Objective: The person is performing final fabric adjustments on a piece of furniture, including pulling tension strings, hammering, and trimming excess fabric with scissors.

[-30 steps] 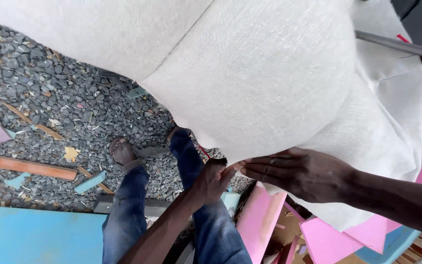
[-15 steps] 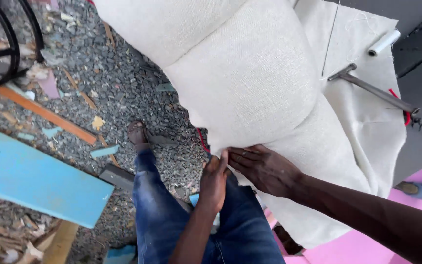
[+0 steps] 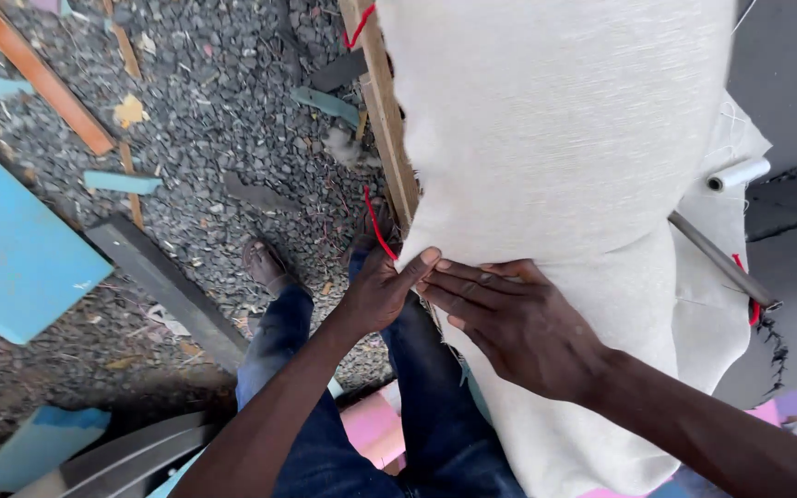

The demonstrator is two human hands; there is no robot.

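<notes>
My left hand point(image 3: 382, 290) pinches cloth point(image 3: 555, 166) edge at wooden frame point(image 3: 385, 111); right hand point(image 3: 514, 323) flat, fingers open. Pull taut, smooth wrinkles outward.

Two hands point(image 3: 380, 290) point(image 3: 518, 323), one white cloth point(image 3: 555, 138), one blue board point(image 3: 6, 249).

Single head-worn view, looking steeply down from above and close over both hands: left hand point(image 3: 382, 288) and right hand point(image 3: 517, 325) mid-frame against off-white coarse-woven fabric point(image 3: 555, 138) filling the upper right; grey gravel ground point(image 3: 223, 120) left, blue-jeaned legs point(image 3: 417, 415) below; no second view to overlap
</notes>
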